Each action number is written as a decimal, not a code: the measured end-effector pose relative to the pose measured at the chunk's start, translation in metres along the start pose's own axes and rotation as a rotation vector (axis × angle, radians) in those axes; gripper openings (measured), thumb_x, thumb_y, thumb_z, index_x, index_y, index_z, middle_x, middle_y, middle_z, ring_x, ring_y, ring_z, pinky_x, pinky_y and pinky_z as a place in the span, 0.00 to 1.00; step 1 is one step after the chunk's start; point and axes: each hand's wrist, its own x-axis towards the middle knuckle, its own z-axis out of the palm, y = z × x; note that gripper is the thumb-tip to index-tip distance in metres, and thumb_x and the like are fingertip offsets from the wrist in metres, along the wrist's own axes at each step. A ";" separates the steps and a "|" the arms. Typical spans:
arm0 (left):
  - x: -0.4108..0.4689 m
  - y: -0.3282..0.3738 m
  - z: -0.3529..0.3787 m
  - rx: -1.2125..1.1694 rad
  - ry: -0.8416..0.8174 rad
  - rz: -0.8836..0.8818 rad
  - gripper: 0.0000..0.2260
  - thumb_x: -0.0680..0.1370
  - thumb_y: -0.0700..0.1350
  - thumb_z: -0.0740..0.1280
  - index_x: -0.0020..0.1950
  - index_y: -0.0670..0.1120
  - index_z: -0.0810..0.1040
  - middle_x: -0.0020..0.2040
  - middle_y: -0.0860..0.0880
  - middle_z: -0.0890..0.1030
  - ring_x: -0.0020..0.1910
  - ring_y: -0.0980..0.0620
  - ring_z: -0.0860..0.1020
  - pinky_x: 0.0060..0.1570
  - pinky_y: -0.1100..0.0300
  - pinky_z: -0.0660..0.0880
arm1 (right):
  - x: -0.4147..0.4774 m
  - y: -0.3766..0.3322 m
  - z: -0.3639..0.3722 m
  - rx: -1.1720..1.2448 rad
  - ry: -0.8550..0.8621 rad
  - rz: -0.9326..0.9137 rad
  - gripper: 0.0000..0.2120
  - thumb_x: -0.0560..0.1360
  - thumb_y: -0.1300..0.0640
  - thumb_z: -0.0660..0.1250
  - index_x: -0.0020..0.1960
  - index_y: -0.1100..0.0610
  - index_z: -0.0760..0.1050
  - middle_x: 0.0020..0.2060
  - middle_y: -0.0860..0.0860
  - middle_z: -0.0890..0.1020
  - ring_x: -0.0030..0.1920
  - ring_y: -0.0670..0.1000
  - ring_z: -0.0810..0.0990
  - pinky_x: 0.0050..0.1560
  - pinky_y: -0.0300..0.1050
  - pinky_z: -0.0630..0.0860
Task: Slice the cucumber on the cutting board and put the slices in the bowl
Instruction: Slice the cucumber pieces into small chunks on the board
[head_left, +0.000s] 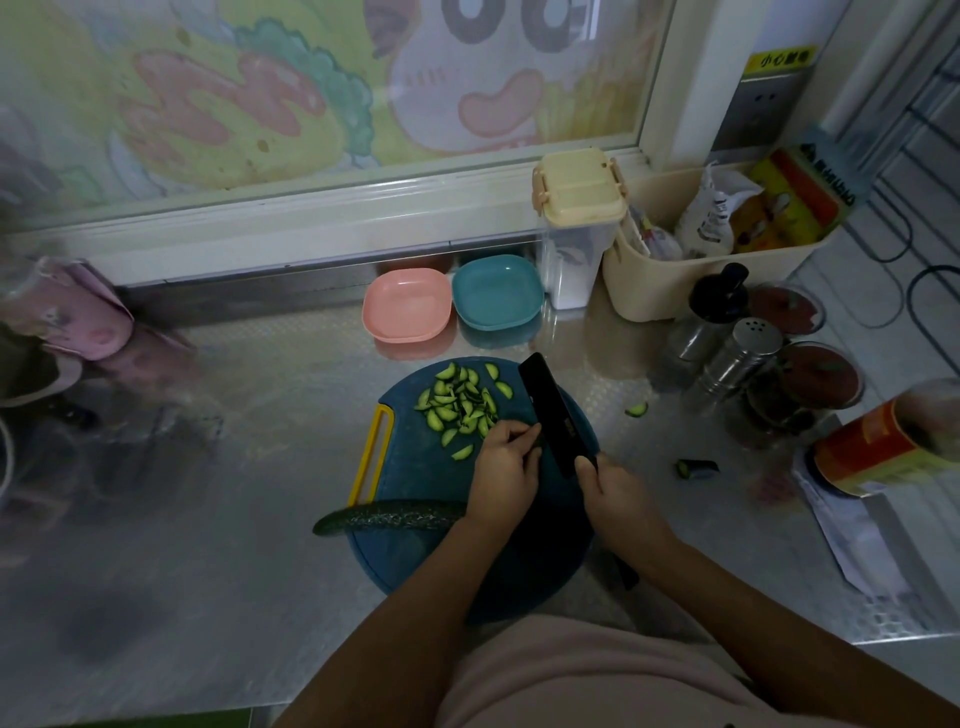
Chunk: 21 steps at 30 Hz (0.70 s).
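A round blue cutting board (415, 467) with a yellow handle lies on the steel counter. A pile of green cucumber slices (460, 402) covers its far part. A long dark cucumber piece (389, 517) lies across the board's near left edge. My right hand (618, 493) grips the handle of a black knife (553, 415), blade pointing away. My left hand (506, 460) is curled beside the blade on a cucumber piece that it hides. Behind the board sit a pink bowl (407, 305) and a blue bowl (497, 293), both with nothing in them.
One stray slice (636, 409) and a cucumber end (696, 468) lie on the counter to the right. Jars and shakers (743, 353), a red can (883, 447), a cream basket (675, 291) and a lidded container (576, 234) crowd the right side. A pink cup (83, 312) lies at left.
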 end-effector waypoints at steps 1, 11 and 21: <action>0.000 0.000 0.000 0.002 0.003 0.000 0.14 0.72 0.32 0.68 0.58 0.37 0.79 0.48 0.42 0.78 0.48 0.46 0.76 0.52 0.68 0.68 | 0.000 0.000 0.000 -0.005 0.000 -0.002 0.16 0.82 0.53 0.51 0.42 0.61 0.68 0.30 0.50 0.71 0.33 0.52 0.71 0.28 0.42 0.59; 0.001 -0.003 0.003 0.009 -0.001 -0.010 0.14 0.71 0.31 0.68 0.56 0.36 0.80 0.48 0.41 0.78 0.48 0.45 0.77 0.52 0.67 0.68 | 0.000 -0.001 0.003 -0.018 -0.022 0.009 0.15 0.82 0.53 0.51 0.43 0.61 0.67 0.35 0.57 0.74 0.37 0.57 0.75 0.34 0.43 0.63; 0.001 -0.001 0.001 -0.041 0.021 -0.060 0.14 0.73 0.32 0.69 0.58 0.38 0.80 0.50 0.43 0.79 0.49 0.48 0.77 0.53 0.73 0.66 | 0.007 -0.005 0.013 -0.105 0.015 0.005 0.12 0.82 0.55 0.51 0.43 0.60 0.64 0.31 0.49 0.70 0.37 0.56 0.74 0.32 0.42 0.58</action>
